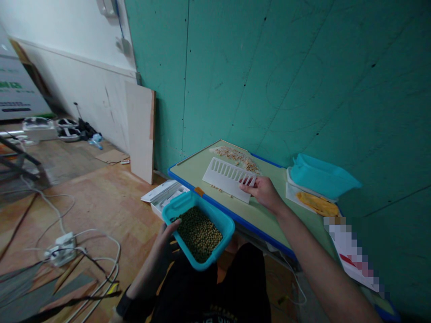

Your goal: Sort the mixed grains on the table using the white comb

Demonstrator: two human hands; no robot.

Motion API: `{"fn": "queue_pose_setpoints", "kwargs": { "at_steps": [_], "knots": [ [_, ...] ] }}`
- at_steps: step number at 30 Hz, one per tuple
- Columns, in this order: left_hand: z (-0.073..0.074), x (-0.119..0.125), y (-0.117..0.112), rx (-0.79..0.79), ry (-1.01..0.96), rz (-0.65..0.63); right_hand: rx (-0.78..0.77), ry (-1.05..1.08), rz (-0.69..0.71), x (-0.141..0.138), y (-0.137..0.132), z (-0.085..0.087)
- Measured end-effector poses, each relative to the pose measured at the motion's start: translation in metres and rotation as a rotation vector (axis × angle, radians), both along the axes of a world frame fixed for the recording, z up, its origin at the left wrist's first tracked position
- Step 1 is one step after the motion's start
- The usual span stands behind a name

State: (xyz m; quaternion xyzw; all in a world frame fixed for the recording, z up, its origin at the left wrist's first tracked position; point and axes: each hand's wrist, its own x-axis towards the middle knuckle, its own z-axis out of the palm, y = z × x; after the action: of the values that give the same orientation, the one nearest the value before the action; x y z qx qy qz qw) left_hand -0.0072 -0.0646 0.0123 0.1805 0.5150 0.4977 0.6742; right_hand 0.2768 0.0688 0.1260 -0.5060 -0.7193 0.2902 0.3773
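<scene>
My left hand (170, 235) grips the left rim of a turquoise plastic basin (226, 220), its thumb over the edge. Green and tan beans (198, 233) lie inside the basin, which hovers over my lap beside the table's near edge. With my right hand (262, 190) I pinch the right end of a white slotted plastic sheet (225, 179), tilted over the tabletop. Behind the sheet, pale peanut-like pieces (232, 155) are spread across the table (269, 220). A few more pieces show along the sheet's lower edge.
A light-blue bin (319, 177) and a yellow cloth (316, 204) sit at the table's right end. Below the left edge is an open white box (164, 193). White cables and a power strip (63, 249) lie on the floor. A board (139, 130) leans on the wall.
</scene>
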Motion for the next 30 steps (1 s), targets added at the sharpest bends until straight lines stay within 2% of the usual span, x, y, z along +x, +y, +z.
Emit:
{"fn": "queue_pose_setpoints", "kwargs": {
  "at_steps": [10, 18, 25, 30],
  "knots": [
    [-0.001, 0.000, 0.000, 0.006, 0.002, -0.021, 0.023, 0.028, 0.016, 0.000, -0.008, -0.001],
    [-0.008, 0.000, 0.004, -0.004, -0.007, -0.013, 0.007, 0.043, 0.013, 0.002, -0.014, -0.001],
    [-0.001, 0.003, 0.001, 0.003, -0.006, 0.004, 0.015, 0.036, 0.039, 0.007, -0.021, 0.002],
    [0.001, 0.004, 0.000, 0.010, -0.005, -0.004, 0.035, -0.024, -0.022, 0.025, -0.027, 0.003]
  ]
}}
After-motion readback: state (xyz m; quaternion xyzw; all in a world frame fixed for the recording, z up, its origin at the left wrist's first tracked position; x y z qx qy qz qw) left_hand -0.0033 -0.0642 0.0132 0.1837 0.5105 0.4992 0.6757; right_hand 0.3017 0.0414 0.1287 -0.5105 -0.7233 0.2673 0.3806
